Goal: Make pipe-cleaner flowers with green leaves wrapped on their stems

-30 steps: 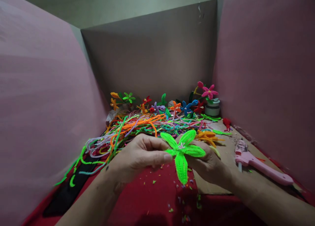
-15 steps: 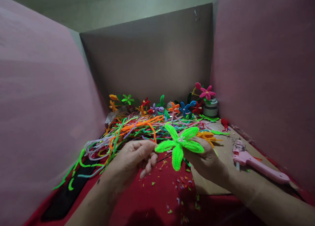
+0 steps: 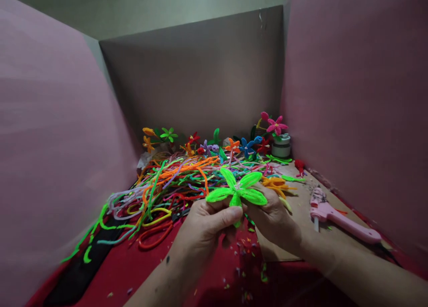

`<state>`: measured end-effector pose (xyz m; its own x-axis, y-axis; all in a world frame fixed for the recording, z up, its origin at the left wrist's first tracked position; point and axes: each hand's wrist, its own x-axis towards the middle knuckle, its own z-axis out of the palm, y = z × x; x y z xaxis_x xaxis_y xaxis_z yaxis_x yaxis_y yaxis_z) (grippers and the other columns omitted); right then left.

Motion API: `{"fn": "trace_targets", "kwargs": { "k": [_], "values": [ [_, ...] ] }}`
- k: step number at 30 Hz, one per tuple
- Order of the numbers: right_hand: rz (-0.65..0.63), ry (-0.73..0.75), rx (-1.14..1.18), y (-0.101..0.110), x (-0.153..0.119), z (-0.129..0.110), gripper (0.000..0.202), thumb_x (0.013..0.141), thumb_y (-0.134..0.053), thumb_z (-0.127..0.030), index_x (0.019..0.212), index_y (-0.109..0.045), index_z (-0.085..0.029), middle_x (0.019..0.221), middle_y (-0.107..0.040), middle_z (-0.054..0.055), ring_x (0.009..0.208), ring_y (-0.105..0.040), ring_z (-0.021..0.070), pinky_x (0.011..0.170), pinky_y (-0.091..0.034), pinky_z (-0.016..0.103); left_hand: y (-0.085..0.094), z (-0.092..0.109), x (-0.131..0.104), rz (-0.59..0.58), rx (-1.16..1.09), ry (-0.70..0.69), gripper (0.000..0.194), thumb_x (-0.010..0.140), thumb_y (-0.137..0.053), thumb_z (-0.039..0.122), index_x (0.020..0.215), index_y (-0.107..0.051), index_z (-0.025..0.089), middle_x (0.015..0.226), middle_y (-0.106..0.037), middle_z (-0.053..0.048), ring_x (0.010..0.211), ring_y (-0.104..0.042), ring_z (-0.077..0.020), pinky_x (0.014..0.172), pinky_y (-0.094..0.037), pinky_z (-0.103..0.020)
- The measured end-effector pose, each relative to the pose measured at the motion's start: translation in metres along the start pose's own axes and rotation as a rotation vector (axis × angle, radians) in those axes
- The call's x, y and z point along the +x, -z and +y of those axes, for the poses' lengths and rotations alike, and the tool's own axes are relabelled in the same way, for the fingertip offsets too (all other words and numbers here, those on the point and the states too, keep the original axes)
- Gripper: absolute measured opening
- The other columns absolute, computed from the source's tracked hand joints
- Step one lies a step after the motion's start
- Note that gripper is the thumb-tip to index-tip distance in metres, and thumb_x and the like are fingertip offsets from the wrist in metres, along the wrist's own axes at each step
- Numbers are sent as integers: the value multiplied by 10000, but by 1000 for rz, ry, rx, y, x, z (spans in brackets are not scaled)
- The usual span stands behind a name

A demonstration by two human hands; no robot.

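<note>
A bright green pipe-cleaner flower point(image 3: 251, 179) with several looped petals and small pale stamens at its centre faces me, held above the table. My right hand point(image 3: 272, 215) grips it from behind; the petals cover those fingertips and the stem in them. My left hand point(image 3: 210, 224) pinches the lowest petal, thumb in front and fingers behind. Just left of that hand lie scissors point(image 3: 157, 235) with red and yellow handles, partly among the loose pipe cleaners.
Behind my hands spreads a heap of coloured pipe cleaners point(image 3: 180, 171). Finished flowers stand along the back, with a pink one point(image 3: 277, 125) above a pale pot point(image 3: 281, 146). A pink glue gun point(image 3: 344, 220) rests on cardboard point(image 3: 277, 249) at right. Pink panels flank both sides.
My left hand has moved right, from the left petal's tip to the lowest petal, and closed on it. The scissors have come into sight. The view has shifted slightly.
</note>
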<state>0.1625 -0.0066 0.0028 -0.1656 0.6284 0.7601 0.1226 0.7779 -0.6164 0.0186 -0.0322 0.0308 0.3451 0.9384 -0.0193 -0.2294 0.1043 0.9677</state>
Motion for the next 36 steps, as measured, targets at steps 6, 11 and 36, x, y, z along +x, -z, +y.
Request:
{"fn": "trace_targets", "kwargs": {
  "k": [6, 11, 36],
  "values": [
    [-11, -80, 57, 0, 1, 0, 164, 833, -483, -195, 672, -516, -181, 732, -522, 23, 715, -488, 151, 635, -415, 273, 1, -4, 3, -18, 85, -33, 119, 703, -666, 244, 681, -632, 132, 539, -504, 38, 367, -405, -29, 340, -310, -150],
    [-24, -78, 72, 1, 3, -4, 182, 853, -467, -233, 685, -518, -187, 707, -510, 15, 709, -491, 150, 625, -418, 268, 15, 2, -3, -54, 154, 8, 129, 671, -680, 215, 749, -615, 136, 574, -525, 32, 400, -422, -43, 356, -340, -159],
    [-423, 238, -29, 4, 7, -21, 193, 842, -442, -155, 661, -494, -195, 751, -579, 25, 780, -528, 155, 844, -423, 378, 2, 66, 20, -74, 717, 51, 276, 679, -606, 280, 455, -498, 161, 423, -402, 49, 379, -298, -49, 372, -196, -201]
  ]
}}
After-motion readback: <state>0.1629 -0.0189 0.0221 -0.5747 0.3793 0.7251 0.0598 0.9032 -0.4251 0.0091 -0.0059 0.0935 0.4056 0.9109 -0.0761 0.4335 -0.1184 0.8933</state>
